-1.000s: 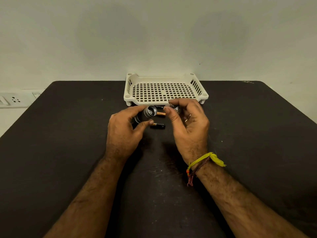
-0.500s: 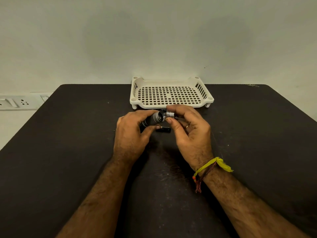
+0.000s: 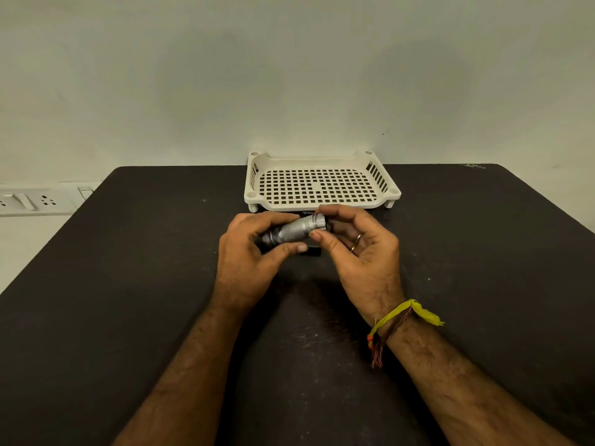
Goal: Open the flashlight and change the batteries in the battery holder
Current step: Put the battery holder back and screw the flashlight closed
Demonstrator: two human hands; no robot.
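Both hands hold a silver flashlight (image 3: 294, 232) above the black table (image 3: 128, 284), just near of the white tray (image 3: 322, 188).

The left hand (image 3: 248, 262) wraps the flashlight's left end, thumb under and fingers over the barrel. The right hand (image 3: 357, 252) pinches the right end between thumb and forefinger, its other fingers loosely curled; a ring shows on one of them. The flashlight lies roughly level, its right end tilted slightly far. A small black piece (image 3: 313, 251) lies on the table just under the hands; what it is cannot be told. The perforated tray sits at the far edge, with a wall socket (image 3: 38, 201) far left. A yellow thread (image 3: 409, 313) circles the right wrist.
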